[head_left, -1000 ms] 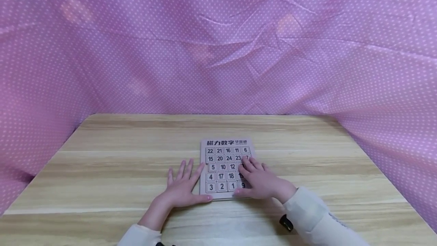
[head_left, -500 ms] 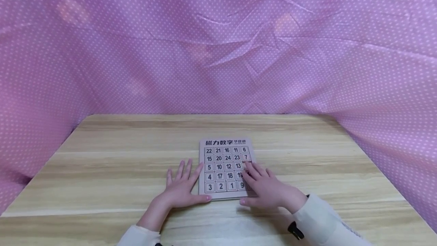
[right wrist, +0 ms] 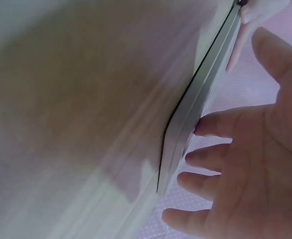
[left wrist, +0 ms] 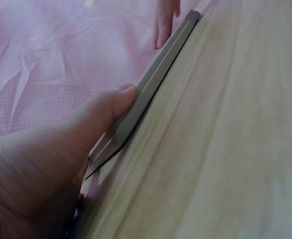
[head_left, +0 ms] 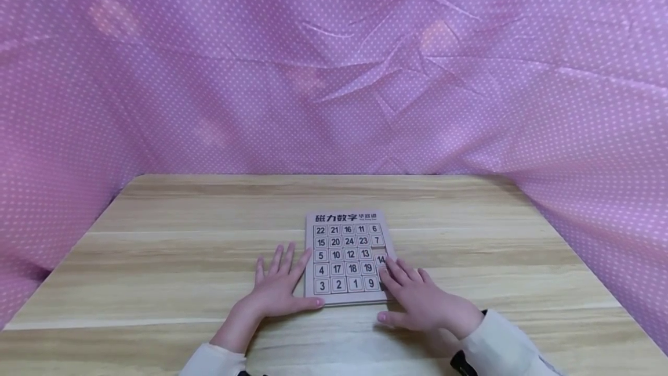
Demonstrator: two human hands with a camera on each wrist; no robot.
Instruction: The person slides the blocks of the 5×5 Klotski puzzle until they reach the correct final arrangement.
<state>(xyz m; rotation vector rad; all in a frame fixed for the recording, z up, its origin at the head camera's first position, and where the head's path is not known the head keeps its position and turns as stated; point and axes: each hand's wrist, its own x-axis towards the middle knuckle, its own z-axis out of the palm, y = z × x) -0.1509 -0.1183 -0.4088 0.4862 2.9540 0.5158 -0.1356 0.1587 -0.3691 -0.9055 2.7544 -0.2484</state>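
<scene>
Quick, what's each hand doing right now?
Left hand: open, thumb against the number board by its near-left corner.
Right hand: open, fingertips at the 14 tile, gripping nothing.

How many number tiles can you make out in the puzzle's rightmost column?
3: tile 6 at the top, tile 7 directly below it, and tile 14 lower, partly covered by the right hand. More may be hidden under that hand.
</scene>
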